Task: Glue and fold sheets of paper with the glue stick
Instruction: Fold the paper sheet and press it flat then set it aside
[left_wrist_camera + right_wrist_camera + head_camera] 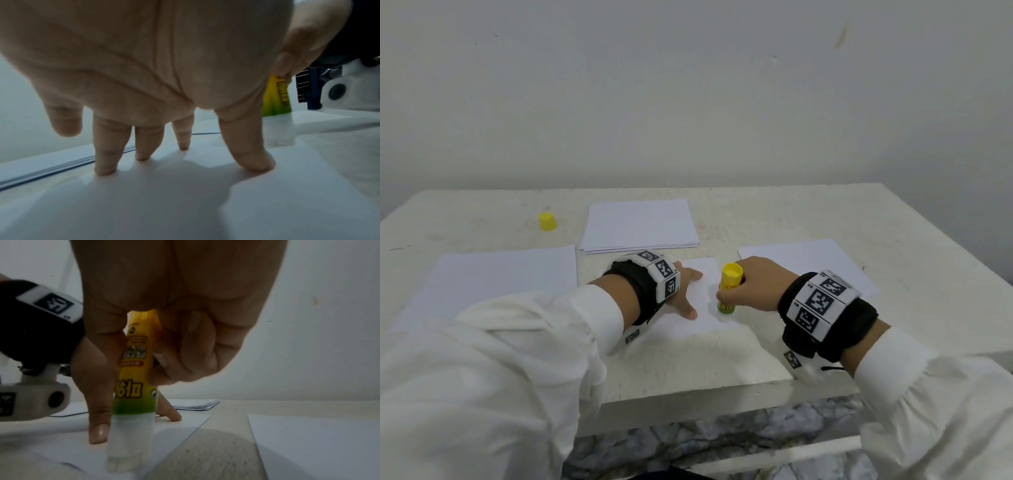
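- the glue stick (728, 291) is held near upright, long axis vertical, glue end down on the centre sheet (709, 320), at table centre.
- it is clamped by the right hand (756, 284), fingers curled round it.
- the sheet is pressed at 9 o'clock of the stick by the left hand (685, 291), fingers (107, 146) straight and spread.
- the yellow cap (547, 221) is seen at 11 o'clock, well apart.

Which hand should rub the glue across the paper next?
The right hand, probably. It already grips the glue stick, whose tip touches the sheet. The left hand presses spread fingers on that sheet, so it seems better left holding it down.
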The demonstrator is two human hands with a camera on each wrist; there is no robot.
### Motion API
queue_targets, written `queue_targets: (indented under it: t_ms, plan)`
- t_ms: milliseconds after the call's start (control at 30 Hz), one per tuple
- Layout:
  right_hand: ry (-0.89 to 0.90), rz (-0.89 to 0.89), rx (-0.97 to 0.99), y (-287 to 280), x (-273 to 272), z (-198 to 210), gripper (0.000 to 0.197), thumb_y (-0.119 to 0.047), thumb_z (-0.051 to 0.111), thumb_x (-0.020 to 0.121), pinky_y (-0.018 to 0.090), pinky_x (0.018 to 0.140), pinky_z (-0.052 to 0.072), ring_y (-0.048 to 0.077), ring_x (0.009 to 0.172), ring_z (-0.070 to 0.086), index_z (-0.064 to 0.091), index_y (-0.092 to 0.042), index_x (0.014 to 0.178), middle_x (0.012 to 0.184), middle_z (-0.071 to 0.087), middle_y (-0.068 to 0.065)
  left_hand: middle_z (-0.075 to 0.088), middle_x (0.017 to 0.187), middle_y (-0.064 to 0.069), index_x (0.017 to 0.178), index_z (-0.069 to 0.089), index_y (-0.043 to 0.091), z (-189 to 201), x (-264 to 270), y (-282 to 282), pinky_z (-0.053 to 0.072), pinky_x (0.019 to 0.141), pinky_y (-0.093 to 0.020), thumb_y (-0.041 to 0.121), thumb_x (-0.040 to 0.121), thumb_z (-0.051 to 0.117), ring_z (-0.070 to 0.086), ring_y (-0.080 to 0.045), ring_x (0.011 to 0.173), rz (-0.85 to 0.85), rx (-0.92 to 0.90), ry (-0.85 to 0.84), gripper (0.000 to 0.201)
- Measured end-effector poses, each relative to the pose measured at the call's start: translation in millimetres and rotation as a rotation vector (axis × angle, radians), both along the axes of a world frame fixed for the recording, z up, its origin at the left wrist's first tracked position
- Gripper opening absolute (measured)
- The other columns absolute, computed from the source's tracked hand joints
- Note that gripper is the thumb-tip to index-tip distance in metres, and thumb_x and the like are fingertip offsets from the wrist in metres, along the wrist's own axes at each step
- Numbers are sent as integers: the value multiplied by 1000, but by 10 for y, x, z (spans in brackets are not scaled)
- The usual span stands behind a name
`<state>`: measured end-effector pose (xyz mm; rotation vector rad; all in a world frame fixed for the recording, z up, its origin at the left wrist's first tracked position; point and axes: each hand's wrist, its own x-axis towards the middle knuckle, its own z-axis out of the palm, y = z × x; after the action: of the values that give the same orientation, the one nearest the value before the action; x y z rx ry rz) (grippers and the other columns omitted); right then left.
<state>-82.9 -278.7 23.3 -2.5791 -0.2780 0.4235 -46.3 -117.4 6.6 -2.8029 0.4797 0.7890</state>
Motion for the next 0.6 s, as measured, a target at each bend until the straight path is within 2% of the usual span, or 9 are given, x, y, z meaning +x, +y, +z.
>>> queue_targets:
  t_ms: [100, 167, 267, 300, 367, 433, 467, 533, 600]
  plan:
    - [86, 13, 12, -73, -51, 81, 23, -26, 69, 80, 25, 59, 40, 13, 60, 50, 64, -3, 82, 71, 58, 2, 4, 160, -8, 153, 5, 27, -22, -14, 32, 17, 114, -45, 57, 84, 61, 20, -31, 144, 12, -27, -8, 94]
    - [125, -40, 145, -181, -20, 189, 18, -19, 73, 78, 21, 53, 42, 9, 56, 58, 69, -11, 94, 68, 65, -3, 6, 160, -4, 153, 8, 26, -39, -31, 77, 15, 115, -45, 59, 83, 60, 21, -28, 144, 14, -60, -27, 94]
    - [85, -180, 392, -365, 125, 316, 22, -4, 71, 77, 23, 48, 38, 12, 61, 64, 65, -17, 93, 72, 68, 0, 9, 159, 2, 150, 16, 32, -85, -52, 168, 7, 116, -48, 69, 77, 58, 22, -25, 143, 20, -104, -58, 91]
    - [47, -239, 424, -406, 190, 332, 19, -6, 70, 77, 24, 49, 37, 14, 62, 61, 65, -18, 92, 74, 67, 0, 9, 159, 3, 149, 19, 36, -103, -54, 192, 5, 117, -49, 73, 74, 57, 21, -26, 143, 28, -108, -62, 92]
    - [-1, -373, 414, -435, 336, 314, 9, -22, 67, 81, 27, 53, 37, 18, 62, 51, 65, -13, 82, 72, 61, 4, 11, 157, 3, 145, 22, 44, -140, -50, 222, 9, 116, -52, 82, 64, 54, 22, -31, 141, 47, -114, -66, 95]
    - [35, -520, 404, -429, 493, 244, 32, -40, 62, 81, 29, 52, 33, 23, 62, 43, 60, -9, 73, 71, 54, 9, 16, 153, 5, 141, 25, 49, -154, -46, 243, 20, 112, -52, 86, 57, 52, 28, -34, 136, 67, -124, -71, 96]
    - [62, -590, 430, -410, 556, 213, 36, -44, 60, 81, 28, 50, 31, 23, 60, 41, 57, -9, 73, 71, 53, 9, 19, 150, 5, 141, 26, 49, -153, -48, 247, 25, 110, -50, 86, 57, 53, 31, -34, 132, 69, -132, -74, 95]
    - [121, -702, 565, -369, 655, 160, 35, -44, 59, 85, 23, 46, 26, 18, 53, 40, 55, -10, 77, 67, 52, 6, 24, 147, 4, 142, 25, 47, -150, -53, 256, 26, 110, -48, 83, 63, 54, 33, -31, 131, 56, -134, -77, 92]
    - [202, -777, 772, -330, 728, 112, 26, -37, 59, 89, 20, 46, 23, 14, 50, 42, 54, -14, 80, 64, 52, 2, 26, 147, 1, 145, 24, 44, -149, -44, 267, 20, 112, -47, 78, 69, 54, 27, -25, 136, 29, -126, -91, 88]
